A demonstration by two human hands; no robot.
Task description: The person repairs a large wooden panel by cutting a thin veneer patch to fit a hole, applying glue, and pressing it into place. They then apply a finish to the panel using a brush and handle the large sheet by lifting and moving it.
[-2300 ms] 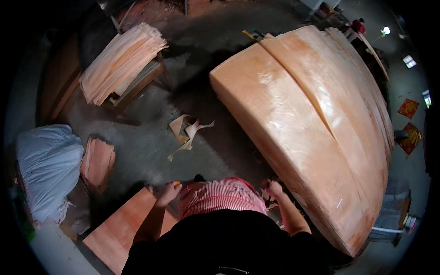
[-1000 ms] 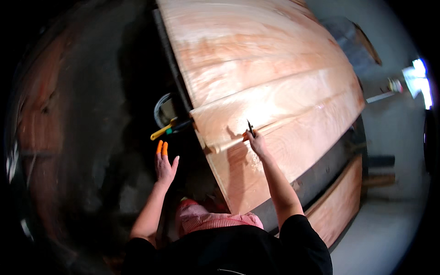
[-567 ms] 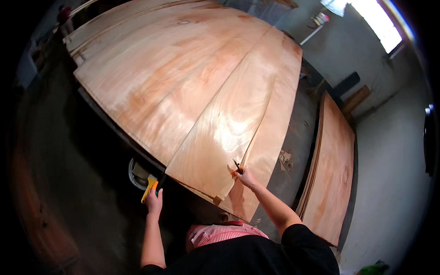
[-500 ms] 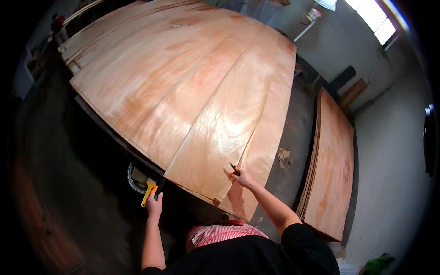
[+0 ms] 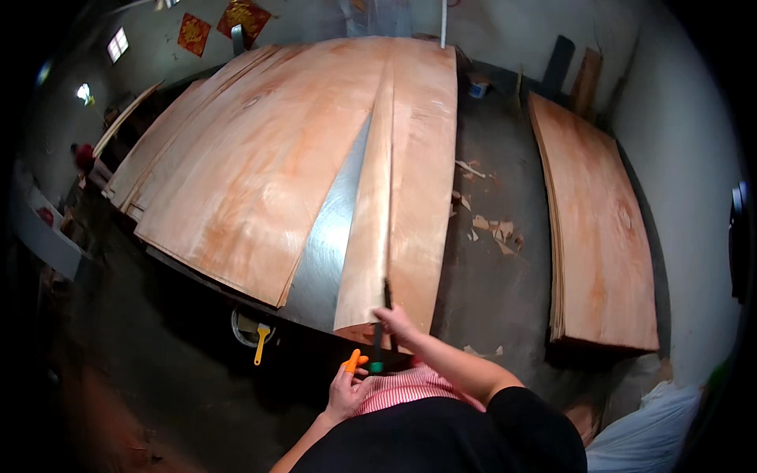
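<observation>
My right hand [image 5: 396,322] is closed around a slim black tool [image 5: 387,293] at the near end of the wood veneer. A second dark bar with a green end [image 5: 376,367] hangs below that hand; blur hides its exact kind. My left hand [image 5: 345,396] is close by on the left, fingers apart, with orange finger covers [image 5: 352,361] on some fingertips. It seems to hold nothing. Beyond the hands, a veneer strip [image 5: 363,244] lies with a raised, curled edge against the right-hand sheet [image 5: 422,197]. A wedge of grey metal tabletop [image 5: 327,244] shows left of the strip.
Broad veneer sheets [image 5: 244,181] cover the table's left part. A yellow scraper [image 5: 261,347] rests by a round bucket [image 5: 236,325] below the near edge. Another veneer stack [image 5: 603,236] stands at right, with scraps [image 5: 498,229] on the floor between. A person [image 5: 85,158] is far left.
My left hand has moved right, away from the bucket and scraper, beside my right hand. The veneer strip has shifted off the left sheets, exposing the metal tabletop. The view has turned.
</observation>
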